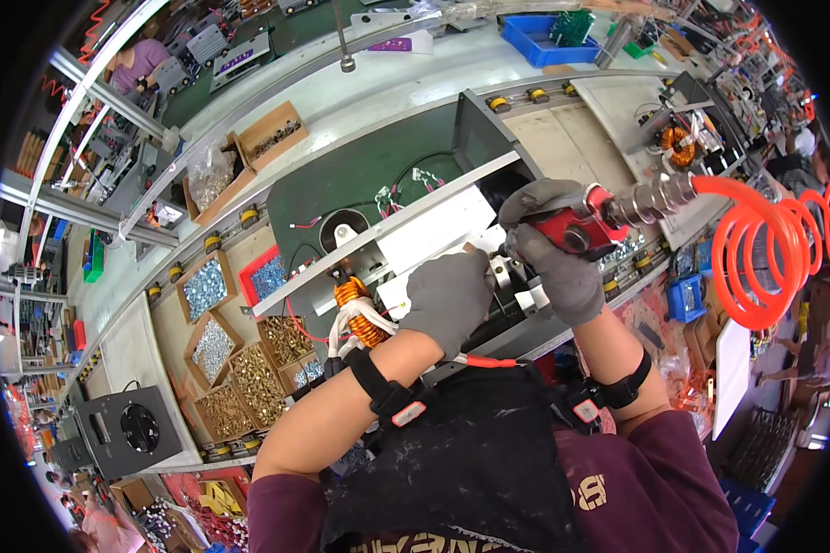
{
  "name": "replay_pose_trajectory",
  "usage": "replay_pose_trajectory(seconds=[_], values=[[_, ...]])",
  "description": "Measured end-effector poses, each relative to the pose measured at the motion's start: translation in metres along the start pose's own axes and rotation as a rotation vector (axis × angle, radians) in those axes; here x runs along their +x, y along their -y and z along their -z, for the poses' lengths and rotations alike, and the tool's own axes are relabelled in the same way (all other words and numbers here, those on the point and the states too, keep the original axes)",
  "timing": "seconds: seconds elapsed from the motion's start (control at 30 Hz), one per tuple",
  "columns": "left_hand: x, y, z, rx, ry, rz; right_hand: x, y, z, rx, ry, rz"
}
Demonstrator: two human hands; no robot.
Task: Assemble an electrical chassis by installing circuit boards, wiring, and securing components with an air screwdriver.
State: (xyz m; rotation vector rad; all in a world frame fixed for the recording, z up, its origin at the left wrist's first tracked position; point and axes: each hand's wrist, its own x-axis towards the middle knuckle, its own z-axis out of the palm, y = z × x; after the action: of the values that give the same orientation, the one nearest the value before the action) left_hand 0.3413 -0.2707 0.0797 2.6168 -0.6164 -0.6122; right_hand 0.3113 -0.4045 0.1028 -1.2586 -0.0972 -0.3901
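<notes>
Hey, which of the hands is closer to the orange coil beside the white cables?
Left. The left hand is just to the right of the orange coil; the right hand is farther right, gripping the red tool.

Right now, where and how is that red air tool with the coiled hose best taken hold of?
Probably around the body of the red air tool, from the near right, curled round it as the right gloved hand does. The body is compact, while the metal hose fitting and coiled hose trail off to the right, so that end seems better left free.
</notes>
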Motion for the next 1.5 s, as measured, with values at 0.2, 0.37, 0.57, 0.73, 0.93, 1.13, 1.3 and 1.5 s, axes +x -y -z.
replay_pose_trajectory(seconds=[0.2, 0.37, 0.57, 0.73, 0.93, 1.13, 1.3, 1.5], values=[[0.000, 0.001, -0.003, 0.134, -0.032, -0.079, 0.010, -0.015, -0.008, -0.272, 0.044, 0.094], [0.003, 0.006, -0.015, 0.173, -0.066, -0.121, 0.004, -0.019, -0.008, -0.520, 0.086, 0.056], [0.010, 0.020, -0.023, 0.258, -0.181, -0.364, 0.005, -0.019, -0.010, -0.272, 0.080, 0.013], [0.014, 0.019, -0.021, 0.160, -0.201, -0.194, 0.012, -0.022, -0.020, -0.378, -0.030, 0.334], [0.013, 0.018, -0.025, 0.192, -0.196, -0.230, 0.009, -0.025, -0.015, -0.414, -0.084, 0.255], [0.014, 0.020, -0.024, 0.121, -0.231, -0.269, 0.007, -0.024, -0.015, -0.234, 0.051, 0.134], [0.020, 0.027, -0.027, 0.035, -0.176, -0.265, 0.005, -0.024, -0.014, -0.301, 0.024, 0.213], [0.018, 0.036, -0.024, 0.123, -0.133, -0.447, 0.001, -0.017, -0.011, -0.397, -0.017, 0.283]])
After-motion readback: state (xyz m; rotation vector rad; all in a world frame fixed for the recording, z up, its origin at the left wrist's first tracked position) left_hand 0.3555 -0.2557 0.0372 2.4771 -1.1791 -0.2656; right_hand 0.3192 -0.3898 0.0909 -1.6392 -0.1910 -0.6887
